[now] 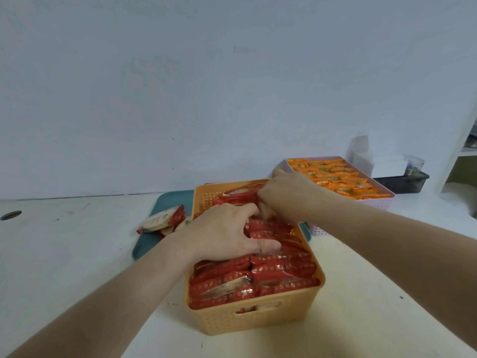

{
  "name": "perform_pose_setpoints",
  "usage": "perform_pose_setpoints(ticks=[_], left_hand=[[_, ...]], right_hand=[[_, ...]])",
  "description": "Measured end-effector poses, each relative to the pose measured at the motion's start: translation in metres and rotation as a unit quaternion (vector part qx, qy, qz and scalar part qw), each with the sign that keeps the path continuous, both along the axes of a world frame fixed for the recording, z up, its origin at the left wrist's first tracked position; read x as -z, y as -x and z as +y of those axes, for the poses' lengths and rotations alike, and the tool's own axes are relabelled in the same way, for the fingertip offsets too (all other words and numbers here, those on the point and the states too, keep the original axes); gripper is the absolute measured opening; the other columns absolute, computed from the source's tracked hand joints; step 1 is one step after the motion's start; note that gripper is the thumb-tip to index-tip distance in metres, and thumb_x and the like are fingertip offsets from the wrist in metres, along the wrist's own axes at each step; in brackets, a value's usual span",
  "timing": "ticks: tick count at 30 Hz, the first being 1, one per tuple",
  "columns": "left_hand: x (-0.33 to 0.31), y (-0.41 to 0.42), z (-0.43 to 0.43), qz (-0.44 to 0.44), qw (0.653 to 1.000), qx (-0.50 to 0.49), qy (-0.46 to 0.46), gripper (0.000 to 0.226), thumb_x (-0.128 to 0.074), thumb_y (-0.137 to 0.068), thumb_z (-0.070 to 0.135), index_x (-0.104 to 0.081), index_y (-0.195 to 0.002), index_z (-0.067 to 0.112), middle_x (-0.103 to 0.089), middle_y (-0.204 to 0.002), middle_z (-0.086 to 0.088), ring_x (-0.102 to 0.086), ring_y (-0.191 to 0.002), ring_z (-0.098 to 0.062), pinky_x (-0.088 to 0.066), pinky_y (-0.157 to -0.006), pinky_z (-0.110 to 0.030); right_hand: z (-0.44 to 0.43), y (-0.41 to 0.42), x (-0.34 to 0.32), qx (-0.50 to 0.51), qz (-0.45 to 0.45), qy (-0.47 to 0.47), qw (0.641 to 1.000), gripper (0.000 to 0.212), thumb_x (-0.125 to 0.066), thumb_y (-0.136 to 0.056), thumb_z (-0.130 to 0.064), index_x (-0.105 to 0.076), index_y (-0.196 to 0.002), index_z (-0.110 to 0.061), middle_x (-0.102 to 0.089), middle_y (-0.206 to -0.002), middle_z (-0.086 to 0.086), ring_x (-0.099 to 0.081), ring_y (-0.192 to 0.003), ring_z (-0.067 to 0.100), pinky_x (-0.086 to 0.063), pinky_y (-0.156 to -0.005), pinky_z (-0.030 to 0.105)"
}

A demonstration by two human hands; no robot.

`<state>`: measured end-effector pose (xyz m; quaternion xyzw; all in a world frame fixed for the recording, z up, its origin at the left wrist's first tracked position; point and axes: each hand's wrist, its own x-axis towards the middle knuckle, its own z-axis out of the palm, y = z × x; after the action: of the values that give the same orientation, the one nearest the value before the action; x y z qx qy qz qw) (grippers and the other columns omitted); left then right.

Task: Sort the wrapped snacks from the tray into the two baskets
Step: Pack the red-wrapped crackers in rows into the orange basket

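Note:
An orange basket [254, 320] in front of me is packed with rows of red wrapped snacks [281, 272]. My left hand [222, 232] lies on the middle rows, its fingers curled down between the packs. My right hand [289, 196] reaches into the basket's far end and pinches a red snack [238, 193] there. Behind and to the right stands a pink basket [382, 204] full of orange wrapped snacks [338, 177]. A teal tray [147, 242] lies left of the orange basket with a few red-and-white snacks [165, 220] on it.
The baskets stand on a white table [77, 254] against a pale wall. A black bin [402, 183] with white and clear packages sits at the back right, beside a white shelf unit [462, 161]. A round cable hole [10, 215] is at the table's far left.

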<state>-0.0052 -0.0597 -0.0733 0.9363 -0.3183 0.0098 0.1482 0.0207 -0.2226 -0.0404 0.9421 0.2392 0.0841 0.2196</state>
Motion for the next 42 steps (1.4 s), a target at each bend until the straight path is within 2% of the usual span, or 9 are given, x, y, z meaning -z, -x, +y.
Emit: perform_pose_setpoints(ticks=[4,8,15,19,25,29,33,38,42], left_hand=[[0.000,0.004,-0.006,-0.023,0.998,0.032,-0.057,0.069,-0.023,-0.074,0.087,-0.059,-0.087,0.030,-0.058,-0.071,0.015,-0.054,-0.068,-0.003,-0.042,-0.072,-0.033],[0.003,0.005,-0.008,-0.082,0.989,0.054,-0.113,0.056,-0.023,-0.083,0.080,-0.053,-0.076,0.033,-0.057,-0.076,0.014,-0.051,-0.081,-0.009,-0.039,-0.082,-0.036],[0.005,0.003,-0.007,-0.058,0.993,0.029,-0.094,0.069,-0.028,-0.076,0.086,-0.063,-0.077,0.026,-0.065,-0.076,0.009,-0.059,-0.075,-0.009,-0.049,-0.074,-0.035],[0.001,0.006,-0.002,-0.044,0.995,0.023,-0.082,0.086,-0.009,-0.075,0.088,-0.069,-0.086,0.027,-0.067,-0.077,0.009,-0.060,-0.077,-0.008,-0.050,-0.076,-0.036],[-0.002,0.011,-0.002,-0.030,0.998,-0.017,-0.047,0.057,-0.040,-0.078,0.080,-0.057,-0.101,0.031,-0.060,-0.079,0.017,-0.059,-0.076,-0.004,-0.050,-0.075,-0.031],[-0.004,0.016,0.003,-0.036,0.999,-0.025,0.016,0.057,-0.037,-0.077,0.081,-0.063,-0.075,0.030,-0.064,-0.062,0.005,-0.061,-0.059,-0.006,-0.048,-0.060,-0.029],[-0.007,0.018,0.020,-0.035,0.996,-0.046,0.069,0.061,-0.031,-0.089,0.069,-0.068,-0.077,0.022,-0.067,-0.064,0.000,-0.067,-0.060,-0.011,-0.053,-0.066,-0.040],[0.001,0.016,0.038,-0.135,0.988,-0.070,-0.009,0.042,-0.031,-0.094,0.056,-0.067,-0.090,0.033,-0.063,-0.079,0.018,-0.056,-0.077,-0.002,-0.047,-0.077,-0.031],[0.002,0.017,0.033,-0.149,0.983,-0.064,-0.086,0.045,-0.020,-0.098,0.053,-0.056,-0.079,0.035,-0.057,-0.075,0.016,-0.049,-0.082,-0.007,-0.036,-0.089,-0.036]], right_hand=[[-0.010,-0.005,0.001,-0.067,-0.056,-0.012,0.996,0.020,-0.047,-0.096,-0.030,-0.065,-0.101,-0.021,-0.065,-0.099,0.001,-0.053,-0.107,0.022,-0.037,-0.064,0.033],[-0.015,-0.004,0.002,-0.118,-0.007,-0.084,0.989,0.020,-0.053,-0.092,-0.032,-0.056,-0.109,-0.021,-0.056,-0.104,-0.001,-0.054,-0.101,0.019,-0.047,-0.068,0.035],[-0.006,0.002,0.009,-0.138,0.064,-0.101,0.983,0.023,-0.059,-0.088,-0.029,-0.063,-0.110,-0.034,-0.046,-0.095,-0.010,-0.049,-0.092,0.011,-0.039,-0.063,0.028],[-0.011,0.002,-0.001,-0.085,0.037,-0.160,0.983,0.019,-0.059,-0.088,-0.033,-0.066,-0.105,-0.025,-0.053,-0.100,-0.005,-0.049,-0.094,0.014,-0.041,-0.069,0.029],[-0.034,0.023,-0.014,0.019,0.111,-0.563,0.819,0.024,-0.073,-0.080,-0.021,-0.061,-0.094,-0.006,-0.062,-0.081,0.007,-0.058,-0.074,0.019,-0.045,-0.066,0.030],[-0.033,0.035,0.003,0.011,0.126,-0.478,0.869,0.036,-0.069,-0.082,-0.018,-0.054,-0.113,-0.029,-0.066,-0.082,0.001,-0.058,-0.071,0.013,-0.049,-0.066,0.029],[-0.026,0.037,0.012,0.018,0.075,-0.352,0.933,0.035,-0.054,-0.083,-0.021,-0.060,-0.115,-0.035,-0.063,-0.096,-0.010,-0.051,-0.094,0.013,-0.050,-0.079,0.035],[-0.019,0.044,0.027,0.035,0.026,-0.275,0.960,0.027,-0.046,-0.084,-0.027,-0.069,-0.098,-0.027,-0.062,-0.110,-0.010,-0.041,-0.114,0.018,-0.046,-0.090,0.040],[-0.009,0.059,0.023,0.019,0.058,-0.302,0.951,0.040,-0.040,-0.091,-0.053,-0.056,-0.122,-0.034,-0.055,-0.130,-0.010,-0.040,-0.126,0.017,-0.040,-0.100,0.048]])
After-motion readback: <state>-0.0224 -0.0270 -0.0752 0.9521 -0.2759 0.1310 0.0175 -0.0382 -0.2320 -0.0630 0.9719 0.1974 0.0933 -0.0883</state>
